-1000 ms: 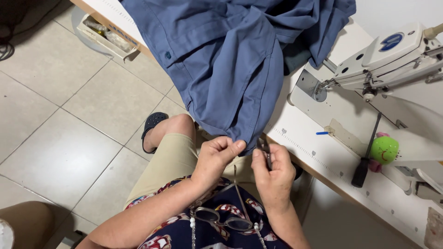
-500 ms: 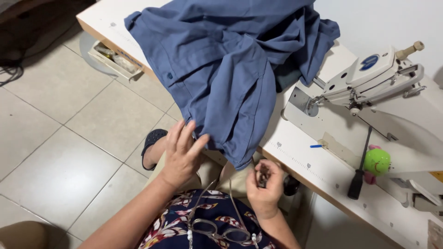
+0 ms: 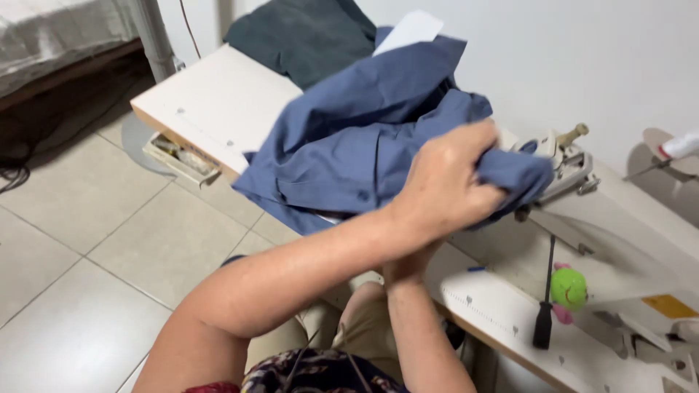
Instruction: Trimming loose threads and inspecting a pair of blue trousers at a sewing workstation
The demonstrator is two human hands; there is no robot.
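Observation:
My left hand (image 3: 448,182) is closed on a bunch of the blue shirt (image 3: 342,156) and holds it up over the white sewing table (image 3: 211,102), close to the white sewing machine (image 3: 575,171). The rest of the shirt trails down across the table's front edge. My left forearm crosses the middle of the view. My right hand (image 3: 406,268) is tucked behind my left wrist, below the shirt, so its fingers and anything in them are hidden.
A dark green cloth (image 3: 306,36) lies at the far end of the table. A black-handled screwdriver (image 3: 545,320) and a green ball pincushion (image 3: 569,288) sit by the machine. An open drawer (image 3: 182,156) hangs under the table's left edge. Tiled floor (image 3: 87,247) spreads to the left.
My left hand has risen from my lap, grabbed the blue shirt and lifted it toward the machine. My right hand, seen earlier with small snips, is now hidden behind my left arm.

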